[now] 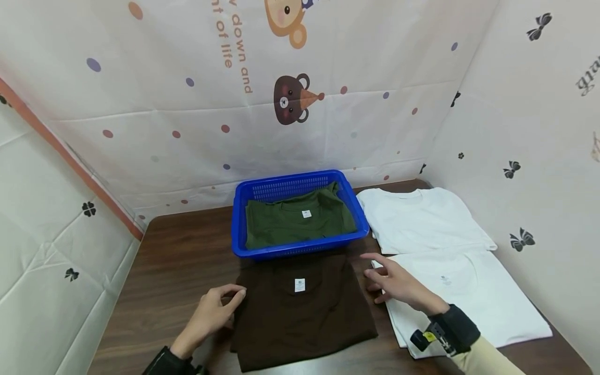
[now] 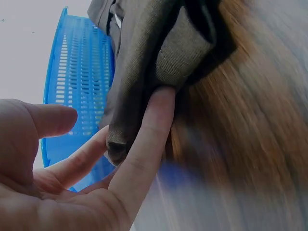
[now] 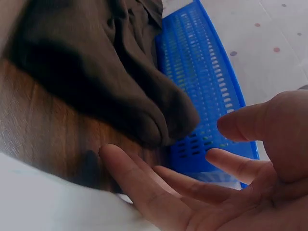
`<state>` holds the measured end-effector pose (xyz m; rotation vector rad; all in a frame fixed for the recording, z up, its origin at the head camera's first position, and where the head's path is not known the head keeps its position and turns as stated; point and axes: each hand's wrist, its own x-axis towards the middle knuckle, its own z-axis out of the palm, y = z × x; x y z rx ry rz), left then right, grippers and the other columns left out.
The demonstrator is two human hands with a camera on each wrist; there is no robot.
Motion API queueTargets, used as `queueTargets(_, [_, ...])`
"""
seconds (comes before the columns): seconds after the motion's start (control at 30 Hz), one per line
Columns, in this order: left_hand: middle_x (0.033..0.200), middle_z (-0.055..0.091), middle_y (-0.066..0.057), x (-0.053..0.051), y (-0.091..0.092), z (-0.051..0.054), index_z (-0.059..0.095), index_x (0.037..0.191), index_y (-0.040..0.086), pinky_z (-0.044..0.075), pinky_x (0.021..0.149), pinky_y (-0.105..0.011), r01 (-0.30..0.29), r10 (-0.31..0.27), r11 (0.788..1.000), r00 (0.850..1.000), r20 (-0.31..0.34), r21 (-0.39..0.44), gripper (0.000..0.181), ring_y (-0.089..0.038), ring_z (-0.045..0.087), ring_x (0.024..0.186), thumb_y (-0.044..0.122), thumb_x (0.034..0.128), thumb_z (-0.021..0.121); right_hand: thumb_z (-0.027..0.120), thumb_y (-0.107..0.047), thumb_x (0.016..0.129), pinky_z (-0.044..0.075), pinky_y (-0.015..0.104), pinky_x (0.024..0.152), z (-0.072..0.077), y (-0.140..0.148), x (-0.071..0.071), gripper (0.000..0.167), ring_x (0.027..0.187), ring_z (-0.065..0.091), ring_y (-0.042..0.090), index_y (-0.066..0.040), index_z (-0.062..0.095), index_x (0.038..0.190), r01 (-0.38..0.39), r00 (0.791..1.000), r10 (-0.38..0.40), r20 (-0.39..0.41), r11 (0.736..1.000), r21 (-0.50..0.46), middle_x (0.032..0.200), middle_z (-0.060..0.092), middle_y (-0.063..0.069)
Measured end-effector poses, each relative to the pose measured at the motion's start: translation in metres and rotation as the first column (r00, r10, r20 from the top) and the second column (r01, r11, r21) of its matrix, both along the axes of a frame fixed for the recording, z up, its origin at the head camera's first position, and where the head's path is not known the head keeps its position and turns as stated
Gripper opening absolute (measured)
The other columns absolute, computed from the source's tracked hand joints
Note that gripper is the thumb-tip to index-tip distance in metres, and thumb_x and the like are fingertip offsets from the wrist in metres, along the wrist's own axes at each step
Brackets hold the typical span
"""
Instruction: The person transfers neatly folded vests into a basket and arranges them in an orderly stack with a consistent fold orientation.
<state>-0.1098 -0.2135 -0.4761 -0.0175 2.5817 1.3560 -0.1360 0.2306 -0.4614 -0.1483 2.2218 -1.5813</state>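
Note:
A folded dark brown T-shirt [image 1: 304, 323] with a white neck label lies flat on the wooden table. My left hand [image 1: 213, 310] is at its left edge. In the left wrist view, the extended fingers [image 2: 144, 149] touch the folded fabric while the thumb stays apart from it. Just off the shirt's right edge, my right hand [image 1: 398, 284] hovers with spread fingers and holds nothing. Behind the brown shirt stands a blue plastic basket [image 1: 300, 246], and a folded green T-shirt [image 1: 281, 226] lies inside it.
On the right, a white T-shirt [image 1: 417, 221] lies behind another folded white T-shirt [image 1: 492, 297], partly below my right forearm. Printed fabric walls [image 1: 375, 135] enclose the back and sides. Bare wooden tabletop [image 1: 178, 260] shows on the left.

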Motion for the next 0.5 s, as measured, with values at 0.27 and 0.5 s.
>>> queueTargets(0.27, [0.122, 0.070, -0.018, 0.004, 0.006, -0.001, 0.068, 0.127, 0.003, 0.059, 0.058, -0.036, 0.048, -0.054, 0.989, 0.998, 0.044, 0.140, 0.037, -0.023, 0.072, 0.085, 0.030, 0.1032, 0.064, 0.054, -0.020, 0.108, 0.061, 0.050, 0.067, -0.004, -0.010, 0.003, 0.055, 0.093, 0.065, 0.032, -0.006, 0.033, 0.157, -0.014, 1.000, 0.014, 0.025, 1.000, 0.005, 0.123, 0.057, 0.028])
queueTargets(0.5, [0.122, 0.071, -0.009, 0.005, 0.007, -0.003, 0.071, 0.126, 0.010, 0.059, 0.070, -0.037, 0.050, -0.051, 0.996, 0.999, 0.010, 0.069, 0.031, -0.023, 0.071, 0.098, 0.030, 0.1032, 0.064, 0.053, -0.024, 0.108, 0.059, 0.048, 0.070, -0.006, -0.016, 0.001, 0.058, 0.100, 0.060, 0.031, -0.013, 0.028, 0.160, 0.001, 0.993, 0.005, 0.118, 0.999, -0.049, 0.129, 0.050, 0.026])
